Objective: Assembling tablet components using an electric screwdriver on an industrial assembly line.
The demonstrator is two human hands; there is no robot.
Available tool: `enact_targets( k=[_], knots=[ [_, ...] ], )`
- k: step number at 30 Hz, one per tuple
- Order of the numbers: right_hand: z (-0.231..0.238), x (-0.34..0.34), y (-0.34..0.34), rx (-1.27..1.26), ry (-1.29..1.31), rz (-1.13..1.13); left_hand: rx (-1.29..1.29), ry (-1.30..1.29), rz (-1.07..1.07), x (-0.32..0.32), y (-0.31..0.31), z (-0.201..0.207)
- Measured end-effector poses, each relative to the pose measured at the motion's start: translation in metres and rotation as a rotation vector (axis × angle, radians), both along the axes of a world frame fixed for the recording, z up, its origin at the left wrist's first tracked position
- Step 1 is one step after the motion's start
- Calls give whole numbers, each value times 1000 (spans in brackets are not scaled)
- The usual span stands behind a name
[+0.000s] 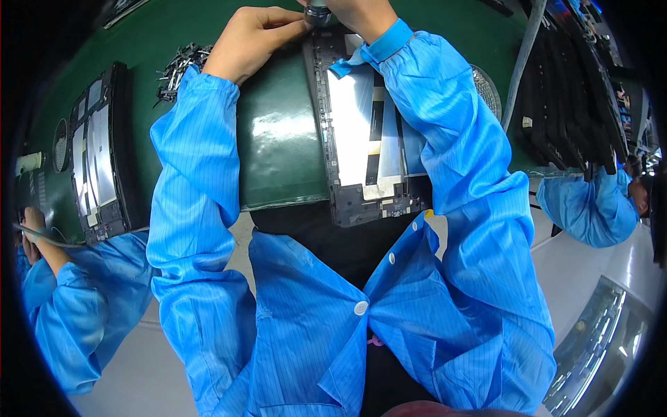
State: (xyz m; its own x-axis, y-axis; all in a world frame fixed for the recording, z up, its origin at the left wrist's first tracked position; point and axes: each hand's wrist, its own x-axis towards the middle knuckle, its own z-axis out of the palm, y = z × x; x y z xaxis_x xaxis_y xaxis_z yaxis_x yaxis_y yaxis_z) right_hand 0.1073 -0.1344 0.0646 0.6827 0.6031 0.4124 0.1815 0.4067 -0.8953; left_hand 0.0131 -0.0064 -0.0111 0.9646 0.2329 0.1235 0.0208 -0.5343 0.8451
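Note:
A flat open tablet-like device [351, 111], with silver plates and dark edge parts, lies before me, its near end jutting past the table's front edge. Beyond its far end, my right hand [358, 15] is closed around a dark, rounded tool [317, 14], partly cut off by the picture's upper edge. My left hand [253, 40] comes in from the left, thumb and forefinger pinched together beside that tool; whatever they hold is too small to make out. A blue wrist band [386, 43] circles my right wrist, and my right sleeve covers part of the device.
Small dark and silver pieces lie heaped [182, 69] on the green table [278, 160] left of my left wrist. Farther left stands a similar device [97, 153], near a co-worker's hand [33, 228]. Black panels [566, 90] are racked at right, behind a grey cable [522, 62] and round mesh dish [488, 94].

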Motion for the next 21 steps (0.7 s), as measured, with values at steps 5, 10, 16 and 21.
enact_targets(
  k=[5, 10, 16, 21],
  knots=[
    [-5, 13, 7, -86, -32, -31, -101, -74, -43, -1, -4, 21],
    [-4, 7, -8, -49, -14, 13, 308, -437, 360, -42, -61, 60],
    [37, 7, -45, 47, -6, -91, 497, 16, -16, -143, -185, 67],
    [60, 35, -103, -44, -11, -227, 486, -158, -3, -115, -152, 29]
  ],
)
